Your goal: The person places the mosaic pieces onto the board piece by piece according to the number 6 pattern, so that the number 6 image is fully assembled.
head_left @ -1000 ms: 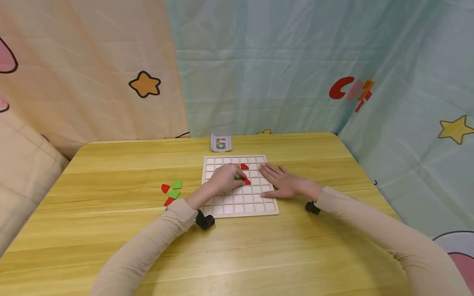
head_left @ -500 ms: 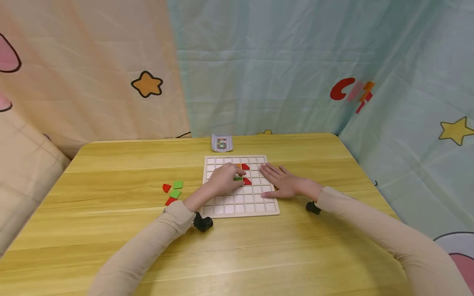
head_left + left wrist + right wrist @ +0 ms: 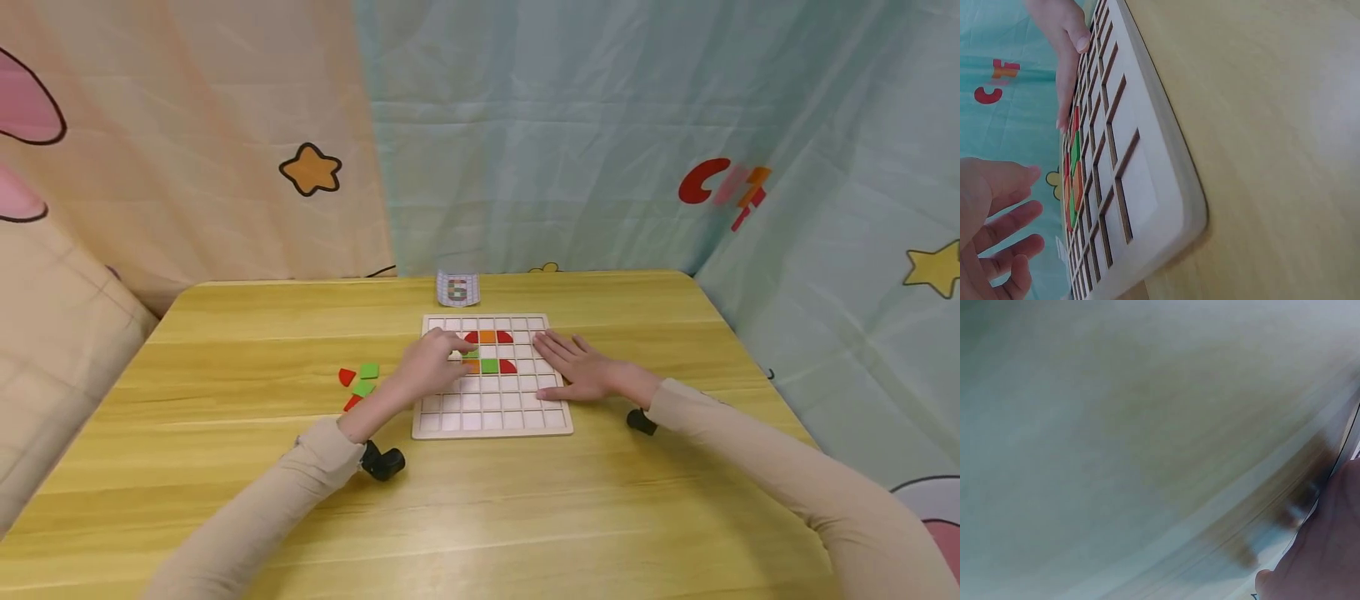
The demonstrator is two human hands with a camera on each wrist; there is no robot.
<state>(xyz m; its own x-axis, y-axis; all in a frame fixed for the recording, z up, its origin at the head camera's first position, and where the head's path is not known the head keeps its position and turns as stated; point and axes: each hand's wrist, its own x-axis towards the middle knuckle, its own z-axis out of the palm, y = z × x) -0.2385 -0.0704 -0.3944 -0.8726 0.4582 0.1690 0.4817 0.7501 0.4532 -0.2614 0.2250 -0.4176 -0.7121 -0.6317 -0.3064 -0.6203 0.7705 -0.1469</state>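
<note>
A wooden grid board [image 3: 491, 425] lies on the table with red, orange and green pieces set in its upper middle cells. Over the board's left part is my left hand [image 3: 429, 365], its fingers apart and bent a little beside those pieces; the left wrist view shows the hand [image 3: 997, 231] with nothing between thumb and fingers. My right hand [image 3: 581, 370] rests flat with fingers spread on the board's right edge. Left of the board lie loose pieces: a red quarter-round [image 3: 347, 377], a green square [image 3: 369, 371], another green square [image 3: 363, 388] and a red piece [image 3: 352, 402].
A small card [image 3: 458, 290] with a coloured grid pattern stands behind the board, near the table's back edge. Patterned curtains [image 3: 525, 150] hang behind and beside the wooden table [image 3: 480, 517]. A black wrist device [image 3: 384, 463] sits under the left wrist.
My left hand has moved left off the middle of the board, uncovering orange, green and red pieces in the cells. The right hand keeps its place on the board. The head view has shifted slightly.
</note>
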